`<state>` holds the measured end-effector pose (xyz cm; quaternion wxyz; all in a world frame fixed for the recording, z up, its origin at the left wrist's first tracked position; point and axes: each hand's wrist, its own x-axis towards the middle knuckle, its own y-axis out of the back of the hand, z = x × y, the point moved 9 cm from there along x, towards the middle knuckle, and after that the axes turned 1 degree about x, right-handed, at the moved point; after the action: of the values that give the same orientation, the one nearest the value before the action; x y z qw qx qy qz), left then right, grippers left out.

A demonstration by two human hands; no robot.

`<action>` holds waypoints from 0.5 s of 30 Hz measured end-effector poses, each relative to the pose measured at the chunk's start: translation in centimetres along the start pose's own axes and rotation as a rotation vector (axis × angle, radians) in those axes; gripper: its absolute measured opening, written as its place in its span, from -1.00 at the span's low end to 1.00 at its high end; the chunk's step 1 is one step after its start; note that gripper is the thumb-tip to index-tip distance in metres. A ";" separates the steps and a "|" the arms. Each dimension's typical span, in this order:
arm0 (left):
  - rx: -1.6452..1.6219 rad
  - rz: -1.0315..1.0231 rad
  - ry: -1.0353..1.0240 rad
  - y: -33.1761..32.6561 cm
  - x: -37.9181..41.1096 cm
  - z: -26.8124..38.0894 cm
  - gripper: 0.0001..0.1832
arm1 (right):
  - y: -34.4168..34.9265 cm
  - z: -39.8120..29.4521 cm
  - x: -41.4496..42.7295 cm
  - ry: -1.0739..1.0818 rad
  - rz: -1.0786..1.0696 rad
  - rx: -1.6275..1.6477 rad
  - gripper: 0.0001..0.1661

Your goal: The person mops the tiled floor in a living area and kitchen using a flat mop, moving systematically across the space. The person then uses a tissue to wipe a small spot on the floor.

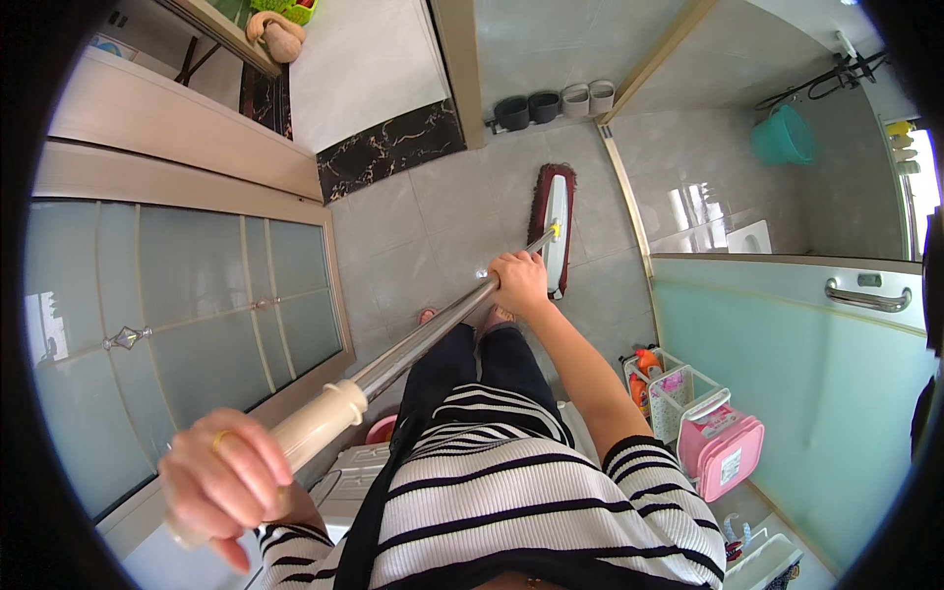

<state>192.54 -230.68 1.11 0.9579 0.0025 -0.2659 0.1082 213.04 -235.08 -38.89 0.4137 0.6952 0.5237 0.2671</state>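
Note:
A flat dust mop with a dark red fringed head lies on the grey tiled floor ahead of my feet. Its white plate joins the metal pole at a yellow joint. My right hand is wrapped around the lower part of the pole. At the upper end, my left hand, a ring on one finger, holds the cream plastic grip. The pole slants across my body from lower left to the mop head.
A frosted glass door stands left; a pale green door stands right. Slippers hang in a wall rack ahead. A shelf cart with bottles and a pink box is at right. A teal bucket hangs beyond a raised threshold.

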 end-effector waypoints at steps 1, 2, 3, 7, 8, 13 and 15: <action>-0.016 -0.036 -0.030 0.2 1.0 0.9 -0.74 | 1.1 -0.6 0.1 0.030 0.005 0.000 -0.89; -0.032 -0.072 -0.059 0.5 2.2 1.9 -0.75 | 2.3 -1.1 0.4 0.036 0.017 -0.010 -0.89; -0.047 -0.106 -0.084 0.6 3.2 2.9 -0.76 | 3.6 -1.5 0.8 0.048 0.016 -0.013 -0.88; -0.103 0.083 -0.167 4.4 4.3 6.0 -0.76 | 8.3 -2.7 2.5 0.094 0.052 -0.002 -0.84; -0.109 0.076 -0.178 5.4 4.5 6.5 -0.75 | 9.5 -2.8 3.2 0.101 0.062 -0.031 -0.83; -0.133 0.070 -0.355 11.3 6.9 6.1 -0.64 | 13.8 -0.3 6.9 0.033 0.054 -0.057 -0.84; -0.193 -0.016 -0.353 13.1 9.0 5.3 -0.63 | 16.5 0.8 8.1 -0.013 0.093 -0.075 -0.83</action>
<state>194.60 -216.41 9.58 0.8931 -0.0684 -0.4386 0.0725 224.54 -229.41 -25.71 0.4300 0.7045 0.4777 0.3010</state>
